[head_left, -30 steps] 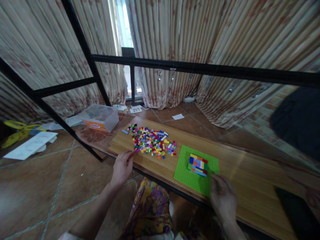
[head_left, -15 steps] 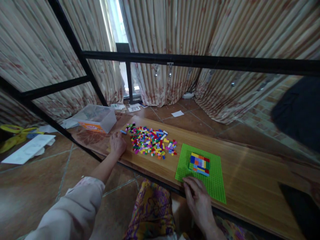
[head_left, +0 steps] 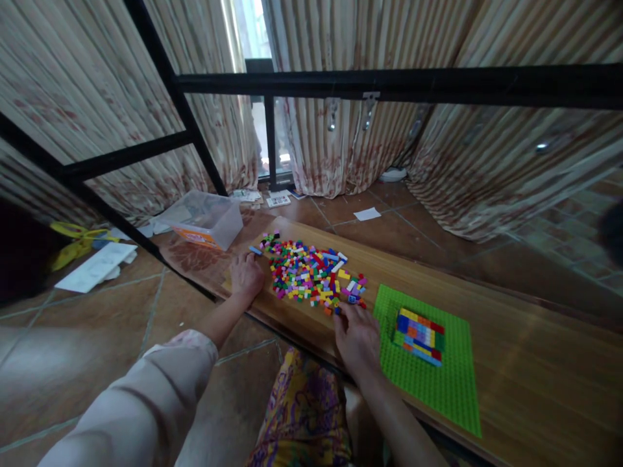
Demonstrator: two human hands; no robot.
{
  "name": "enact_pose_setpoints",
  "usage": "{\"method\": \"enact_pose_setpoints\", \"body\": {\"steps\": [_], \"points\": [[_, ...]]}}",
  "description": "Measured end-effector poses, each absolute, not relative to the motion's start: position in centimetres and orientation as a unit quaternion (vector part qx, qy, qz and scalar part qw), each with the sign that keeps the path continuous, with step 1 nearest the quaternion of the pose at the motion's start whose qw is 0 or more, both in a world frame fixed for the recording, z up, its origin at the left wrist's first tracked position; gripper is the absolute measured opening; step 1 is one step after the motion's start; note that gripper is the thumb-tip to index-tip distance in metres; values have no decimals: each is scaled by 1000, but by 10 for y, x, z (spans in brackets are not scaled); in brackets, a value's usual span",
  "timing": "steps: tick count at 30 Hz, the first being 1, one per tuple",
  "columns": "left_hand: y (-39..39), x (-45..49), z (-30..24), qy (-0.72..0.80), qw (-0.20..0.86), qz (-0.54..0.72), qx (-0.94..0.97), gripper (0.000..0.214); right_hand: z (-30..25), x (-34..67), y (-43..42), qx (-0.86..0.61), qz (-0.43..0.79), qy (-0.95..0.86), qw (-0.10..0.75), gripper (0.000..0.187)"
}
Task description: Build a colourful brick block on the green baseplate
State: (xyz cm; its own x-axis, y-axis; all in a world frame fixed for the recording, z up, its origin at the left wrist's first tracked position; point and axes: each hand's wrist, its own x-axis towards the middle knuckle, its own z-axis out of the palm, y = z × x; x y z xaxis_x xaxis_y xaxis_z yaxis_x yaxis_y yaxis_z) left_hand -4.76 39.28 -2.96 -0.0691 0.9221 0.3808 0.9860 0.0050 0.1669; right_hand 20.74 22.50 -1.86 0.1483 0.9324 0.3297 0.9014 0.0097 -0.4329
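My right hand reaches to the lower right edge of a loose pile of small coloured toy bricks. Its thumb and fingers are apart, with the tips beside a few orange and blue bricks. My left hand rests on the board at the pile's left end, its fingers loosely extended near a light blue brick. Right of my right hand lies a green studded baseplate. On it stands a low, multicoloured block of joined bricks, with rows of yellow, red, blue, orange and green.
A clear plastic box with an orange label stands beyond my left hand. The wooden board extends to the right. A black metal frame crosses before striped curtains. Papers lie on the tiled floor.
My right hand has moved left from the baseplate's near edge to the brick pile. The left hand stays at the pile's left end. The whole view has shifted.
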Motion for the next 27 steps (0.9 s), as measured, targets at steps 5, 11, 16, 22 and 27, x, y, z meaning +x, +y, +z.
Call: {"method": "enact_pose_setpoints", "body": {"steps": [5, 11, 16, 22, 27], "points": [[390, -44, -26, -714, 79, -186, -670, 36, -23, 213, 235, -708, 11, -658, 254, 26], [386, -41, -23, -725, 78, -178, -661, 36, -19, 229, 241, -703, 4, -644, 301, 30], [385, -40, -22, -730, 77, -171, -658, 33, -14, 243, 254, -703, -9, -628, 335, 31], [386, -40, -22, -732, 68, -164, -658, 34, -5, 245, 298, -731, 7, -616, 294, 34], [384, -39, -20, -734, 62, -157, -658, 34, -4, 241, 353, -708, 37, -643, 290, 38]]}}
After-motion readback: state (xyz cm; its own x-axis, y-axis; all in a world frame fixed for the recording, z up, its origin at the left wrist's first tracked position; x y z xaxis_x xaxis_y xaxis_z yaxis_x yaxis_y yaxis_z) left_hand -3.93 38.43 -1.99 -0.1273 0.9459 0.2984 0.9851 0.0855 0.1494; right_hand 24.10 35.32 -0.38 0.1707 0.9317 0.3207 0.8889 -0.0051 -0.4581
